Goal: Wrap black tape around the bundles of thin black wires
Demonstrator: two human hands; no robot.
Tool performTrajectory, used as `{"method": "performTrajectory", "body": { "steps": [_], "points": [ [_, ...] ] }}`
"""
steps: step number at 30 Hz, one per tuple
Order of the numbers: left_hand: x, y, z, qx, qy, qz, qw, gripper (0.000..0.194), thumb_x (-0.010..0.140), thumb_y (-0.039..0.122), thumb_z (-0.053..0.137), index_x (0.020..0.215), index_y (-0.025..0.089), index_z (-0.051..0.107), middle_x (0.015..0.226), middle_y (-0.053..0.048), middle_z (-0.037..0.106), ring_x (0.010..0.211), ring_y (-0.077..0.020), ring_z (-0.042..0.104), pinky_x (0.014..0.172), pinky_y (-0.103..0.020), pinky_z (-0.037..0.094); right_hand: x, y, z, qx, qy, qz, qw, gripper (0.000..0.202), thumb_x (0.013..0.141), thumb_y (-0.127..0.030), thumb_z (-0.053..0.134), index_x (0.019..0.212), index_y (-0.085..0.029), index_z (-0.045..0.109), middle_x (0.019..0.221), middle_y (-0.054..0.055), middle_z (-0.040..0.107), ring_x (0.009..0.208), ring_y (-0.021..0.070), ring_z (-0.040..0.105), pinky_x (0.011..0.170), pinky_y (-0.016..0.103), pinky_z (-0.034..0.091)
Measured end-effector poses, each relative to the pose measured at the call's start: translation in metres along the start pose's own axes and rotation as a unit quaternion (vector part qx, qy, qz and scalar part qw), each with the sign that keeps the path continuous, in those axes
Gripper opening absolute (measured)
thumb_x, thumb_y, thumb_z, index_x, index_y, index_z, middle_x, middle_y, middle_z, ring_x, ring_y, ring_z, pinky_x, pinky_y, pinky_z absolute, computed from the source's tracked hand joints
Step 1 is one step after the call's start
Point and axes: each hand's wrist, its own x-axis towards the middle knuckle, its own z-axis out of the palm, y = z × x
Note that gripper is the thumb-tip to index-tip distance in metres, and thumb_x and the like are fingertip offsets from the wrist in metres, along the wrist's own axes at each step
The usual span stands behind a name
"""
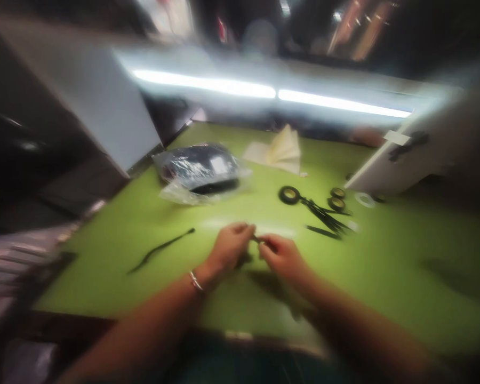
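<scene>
Bright lamps (204,84) shine over a green surface (384,256). Above it, in from the middle of its front edge, the left hand (230,246) and right hand (283,253) both pinch a small dark piece (256,239). It looks light, maybe bendy; its ends seem best to hold.

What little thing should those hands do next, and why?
Maybe the right hand should twist gently, because it and the left hand seem to pinch a small dark thing from opposite sides. It's too blurry to name.
</scene>
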Motion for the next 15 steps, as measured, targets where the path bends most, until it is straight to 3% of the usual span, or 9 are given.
{"method": "performTrajectory", "body": {
  "steps": [5,9,15],
  "points": [
    [-0.003,0.013,0.001,-0.097,-0.061,-0.057,0.992,0.062,0.073,0.065,0.062,0.095,0.008,0.07,0.066,-0.003,0.057,0.052,-0.0071,0.045,0.047,-0.021,0.034,0.001,0.0,-0.002,0.014,0.035,-0.006,0.999,0.016,0.082,-0.024,0.052,0.075,-0.018,0.066,0.063,-0.001,0.064,0.059,0.0112,0.054,0.058,0.024,0.043],
    [-0.005,0.016,-0.002,-0.095,-0.1,-0.047,0.989,0.051,0.067,0.041,0.078,0.108,0.012,0.069,0.07,-0.001,0.059,0.056,-0.0064,0.048,0.053,-0.02,0.038,0.002,0.0,-0.003,0.055,0.002,-0.001,0.998,0.017,0.082,-0.023,0.051,0.072,-0.018,0.064,0.064,-0.001,0.063,0.06,0.0109,0.054,0.061,0.024,0.043],
    [-0.002,0.006,-0.011,-0.001,-0.104,-0.03,0.994,0.034,0.069,0.039,0.077,0.09,0.013,0.072,0.054,0.001,0.053,0.048,-0.0071,0.047,0.048,-0.021,0.037,0.0,-0.003,-0.001,0.094,-0.05,0.013,0.994,0.021,0.083,-0.022,0.049,0.065,-0.018,0.059,0.06,-0.003,0.058,0.056,0.0091,0.05,0.058,0.022,0.041]
  ]
}}
